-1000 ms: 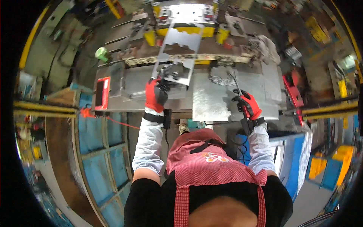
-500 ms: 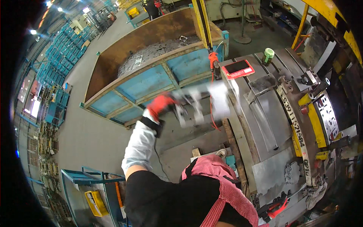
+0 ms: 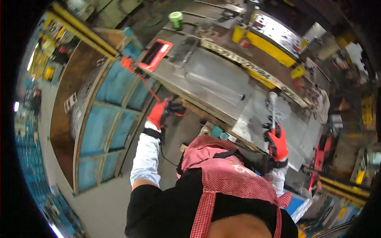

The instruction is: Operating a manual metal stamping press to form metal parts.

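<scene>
My left hand, in a red glove with dark fingers, hovers beside the press table's near edge, fingers apart and nothing in them. On the right, my gloved right hand is closed round a tool with a straight metal shaft and a rounded end; its exact kind I cannot make out. The shaft points away from me over a shiny metal sheet lying on the table. Beyond the sheet runs a long die bar with painted markings.
At the left stands a big blue and rusty scrap bin with metal pieces inside. A red-framed dark panel and a green container sit on the press table. An orange cable hangs at its corner. A yellow post rises beyond.
The view has turned right, toward the press. The blurred sheet metal piece is gone from my left hand. My right hand with the tool has come forward over the metal sheet.
</scene>
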`<action>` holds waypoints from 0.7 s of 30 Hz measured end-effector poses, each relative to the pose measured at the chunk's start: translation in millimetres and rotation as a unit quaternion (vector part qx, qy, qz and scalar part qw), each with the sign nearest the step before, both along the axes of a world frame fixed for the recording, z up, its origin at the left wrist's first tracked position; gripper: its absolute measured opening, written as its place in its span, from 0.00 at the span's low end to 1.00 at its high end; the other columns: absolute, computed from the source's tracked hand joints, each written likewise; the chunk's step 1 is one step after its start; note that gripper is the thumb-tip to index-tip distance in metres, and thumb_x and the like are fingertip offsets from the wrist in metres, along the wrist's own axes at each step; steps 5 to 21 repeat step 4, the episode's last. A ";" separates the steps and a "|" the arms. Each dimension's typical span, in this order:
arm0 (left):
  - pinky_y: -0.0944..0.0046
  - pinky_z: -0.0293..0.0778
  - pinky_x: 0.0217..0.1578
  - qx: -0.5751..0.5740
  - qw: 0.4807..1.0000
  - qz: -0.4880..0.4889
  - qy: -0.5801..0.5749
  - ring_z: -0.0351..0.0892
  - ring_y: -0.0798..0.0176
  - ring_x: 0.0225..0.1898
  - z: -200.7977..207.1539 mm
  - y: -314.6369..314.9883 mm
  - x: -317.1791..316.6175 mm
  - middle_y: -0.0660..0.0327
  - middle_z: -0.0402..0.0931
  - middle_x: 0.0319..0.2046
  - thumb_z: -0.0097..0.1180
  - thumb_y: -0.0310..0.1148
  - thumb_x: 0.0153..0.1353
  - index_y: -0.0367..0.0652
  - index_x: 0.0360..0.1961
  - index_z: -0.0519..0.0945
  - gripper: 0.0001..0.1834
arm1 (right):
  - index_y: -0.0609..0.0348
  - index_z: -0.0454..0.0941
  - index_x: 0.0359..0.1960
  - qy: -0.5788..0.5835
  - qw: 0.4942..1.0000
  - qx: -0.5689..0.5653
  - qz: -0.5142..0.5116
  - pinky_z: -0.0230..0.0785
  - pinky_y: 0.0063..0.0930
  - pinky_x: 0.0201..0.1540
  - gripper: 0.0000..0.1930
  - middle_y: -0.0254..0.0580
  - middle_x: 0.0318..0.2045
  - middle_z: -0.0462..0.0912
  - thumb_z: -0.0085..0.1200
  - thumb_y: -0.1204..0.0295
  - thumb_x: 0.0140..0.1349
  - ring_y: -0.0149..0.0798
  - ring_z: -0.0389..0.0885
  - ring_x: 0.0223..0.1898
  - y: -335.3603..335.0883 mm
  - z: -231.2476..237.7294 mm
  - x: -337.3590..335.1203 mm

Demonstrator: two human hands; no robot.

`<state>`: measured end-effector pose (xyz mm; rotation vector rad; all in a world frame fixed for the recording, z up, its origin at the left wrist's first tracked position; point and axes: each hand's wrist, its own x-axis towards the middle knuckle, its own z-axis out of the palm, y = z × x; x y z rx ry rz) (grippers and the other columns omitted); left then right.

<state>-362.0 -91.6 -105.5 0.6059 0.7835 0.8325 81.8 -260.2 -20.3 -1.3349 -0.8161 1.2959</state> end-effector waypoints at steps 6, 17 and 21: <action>0.56 0.53 0.58 0.246 0.887 -0.276 0.275 0.65 0.54 0.54 -11.4 -3.5 71.6 0.54 0.70 0.48 0.43 0.39 0.60 0.42 0.59 0.59 0.26 | 0.56 0.57 0.59 -0.004 0.997 -0.038 0.064 0.66 0.18 0.26 0.27 0.42 0.39 0.75 0.47 0.75 0.55 0.26 0.72 0.27 30.3 3.7 -5.3; 0.56 0.53 0.58 0.246 0.887 -0.276 0.275 0.65 0.54 0.54 -11.4 -3.5 71.6 0.54 0.70 0.48 0.43 0.39 0.60 0.42 0.59 0.59 0.26 | 0.56 0.57 0.59 -0.004 0.997 -0.038 0.064 0.66 0.18 0.26 0.27 0.42 0.39 0.75 0.47 0.75 0.55 0.26 0.72 0.27 30.3 3.7 -5.3; 0.56 0.53 0.58 0.246 0.887 -0.276 0.275 0.65 0.54 0.54 -11.4 -3.5 71.6 0.54 0.70 0.48 0.43 0.39 0.60 0.42 0.59 0.59 0.26 | 0.56 0.57 0.59 -0.004 0.997 -0.038 0.064 0.66 0.18 0.26 0.27 0.42 0.39 0.75 0.47 0.75 0.55 0.26 0.72 0.27 30.3 3.7 -5.3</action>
